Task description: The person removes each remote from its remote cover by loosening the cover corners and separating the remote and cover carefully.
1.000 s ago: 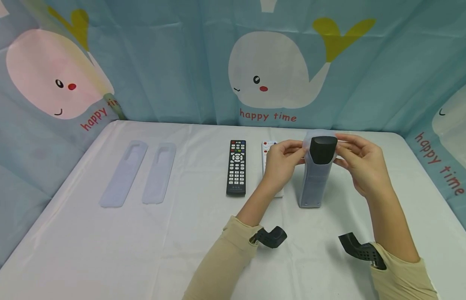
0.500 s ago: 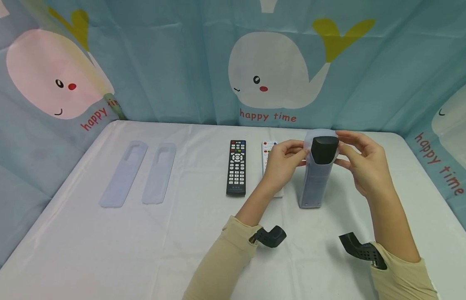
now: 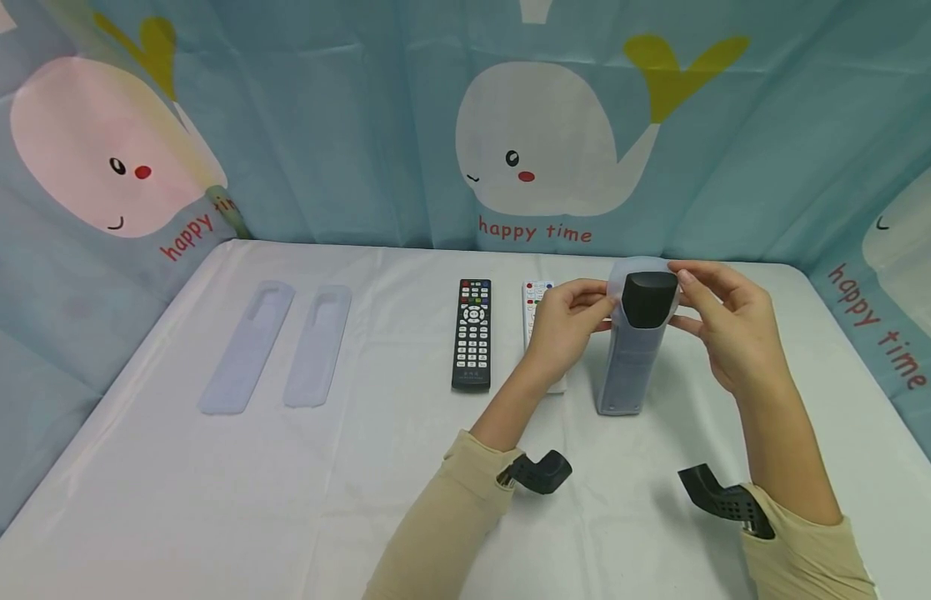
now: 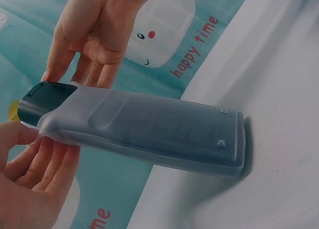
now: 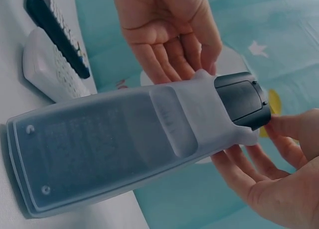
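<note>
A dark remote control (image 3: 649, 300) stands on end in a translucent silicone cover (image 3: 630, 371), its lower end on the table. Its bare black top (image 4: 47, 100) pokes out of the cover's mouth. My left hand (image 3: 558, 333) pinches the cover's left rim between thumb and fingers. On the other side my right hand (image 3: 738, 342) grips the right rim, fingers behind the cover and thumb at the remote's top corner. In the right wrist view the cover's back (image 5: 99, 149) faces the camera, with two small nubs near the low end.
A black remote (image 3: 473, 333) lies left of my hands; a white remote (image 3: 536, 296) lies partly hidden behind my left hand. Two flat translucent covers (image 3: 247, 350) rest on the left of the white tablecloth (image 3: 405, 483). A printed blue curtain (image 3: 345, 125) rises behind.
The covered remote's top has shifted slightly right, its lower end staying put. My right thumb has moved along the rim to the remote's top corner; my left hand has barely moved.
</note>
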`<state>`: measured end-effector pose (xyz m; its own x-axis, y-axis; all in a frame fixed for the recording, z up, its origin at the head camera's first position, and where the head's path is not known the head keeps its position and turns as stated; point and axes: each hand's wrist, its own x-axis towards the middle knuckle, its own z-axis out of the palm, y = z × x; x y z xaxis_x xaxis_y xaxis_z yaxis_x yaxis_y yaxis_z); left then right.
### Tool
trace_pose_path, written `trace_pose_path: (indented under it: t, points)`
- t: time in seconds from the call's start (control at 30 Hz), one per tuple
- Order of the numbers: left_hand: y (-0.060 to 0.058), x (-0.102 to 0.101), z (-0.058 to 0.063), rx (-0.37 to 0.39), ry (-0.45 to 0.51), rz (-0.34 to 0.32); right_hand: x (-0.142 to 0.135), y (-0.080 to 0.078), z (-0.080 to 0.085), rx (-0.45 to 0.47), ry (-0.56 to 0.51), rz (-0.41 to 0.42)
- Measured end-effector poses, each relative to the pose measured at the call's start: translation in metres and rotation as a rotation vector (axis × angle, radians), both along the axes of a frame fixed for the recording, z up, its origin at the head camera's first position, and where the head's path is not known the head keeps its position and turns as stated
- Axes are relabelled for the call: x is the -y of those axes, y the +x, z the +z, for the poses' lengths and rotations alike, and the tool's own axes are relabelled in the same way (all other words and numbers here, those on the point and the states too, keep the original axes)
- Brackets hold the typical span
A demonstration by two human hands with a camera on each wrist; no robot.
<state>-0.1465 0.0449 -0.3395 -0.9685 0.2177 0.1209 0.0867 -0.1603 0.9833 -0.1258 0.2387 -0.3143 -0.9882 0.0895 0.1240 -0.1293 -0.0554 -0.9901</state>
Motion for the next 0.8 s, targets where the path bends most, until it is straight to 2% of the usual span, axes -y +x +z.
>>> trace_pose_path:
  t: [0.33,0.6,0.8]
  points:
    - [-0.0008,0.0009,0.0003,0.006,-0.007,-0.010,-0.0018,-0.0003,-0.0010,-0.002,0.065,0.031]
    - [-0.0001,0.0019,-0.0002,-0.004,-0.017,-0.020,-0.0043,-0.0009,-0.0022,-0.038,0.097,0.124]
    - [0.0010,0.0006,-0.0001,-0.009,-0.022,-0.028,-0.0053,-0.0010,-0.0034,-0.057,0.161,0.197]
